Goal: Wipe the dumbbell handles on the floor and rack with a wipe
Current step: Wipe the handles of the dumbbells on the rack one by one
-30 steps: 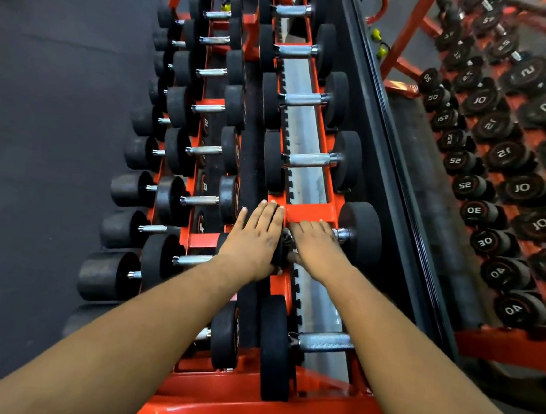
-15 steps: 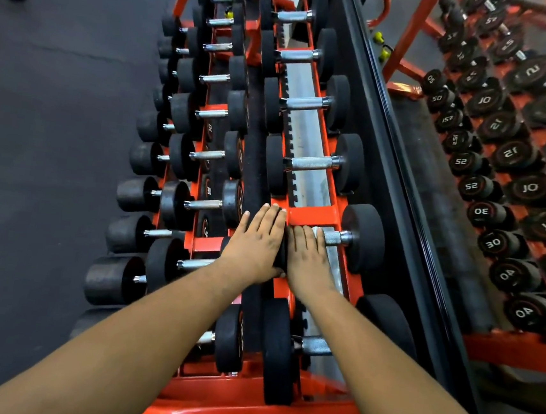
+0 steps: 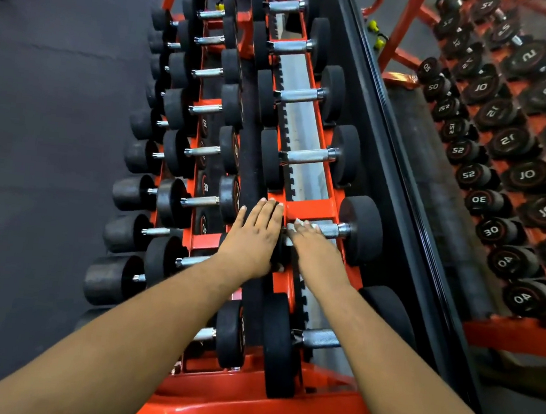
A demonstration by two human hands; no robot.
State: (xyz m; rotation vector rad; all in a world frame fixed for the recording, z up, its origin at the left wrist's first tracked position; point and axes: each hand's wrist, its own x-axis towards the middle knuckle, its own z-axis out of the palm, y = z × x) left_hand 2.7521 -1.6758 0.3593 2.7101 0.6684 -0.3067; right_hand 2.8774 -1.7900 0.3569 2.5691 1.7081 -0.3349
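Two bare hands over the orange rack (image 3: 311, 207). Left hand (image 3: 255, 238) lies flat, fingers (image 3: 266, 211) straight and together, resting on the black inner head of the dumbbell (image 3: 361, 230) being worked on; it grips nothing. Right hand (image 3: 314, 247) is on that dumbbell's chrome handle (image 3: 331, 229), fingers lying along the bar with a white wipe (image 3: 296, 225) pressed under them; bits of wipe show at the fingertips. Cannot tell whether those fingers curl round the bar or just press flat.

Handle is bare chrome past the right fingertips, running to the outer black head on the mirror side.

Top tier count: about seven dumbbells visible, five beyond the fingers, one under them, one nearer the person with its handle (image 3: 320, 338) just off the right forearm. Lower tiers left of the left hand hold two more rows of black dumbbells; exact count unclear.

A mirror (image 3: 466, 192) right of the right hand reflects numbered dumbbell ends. Dark floor (image 3: 40, 117) is left of the rack.
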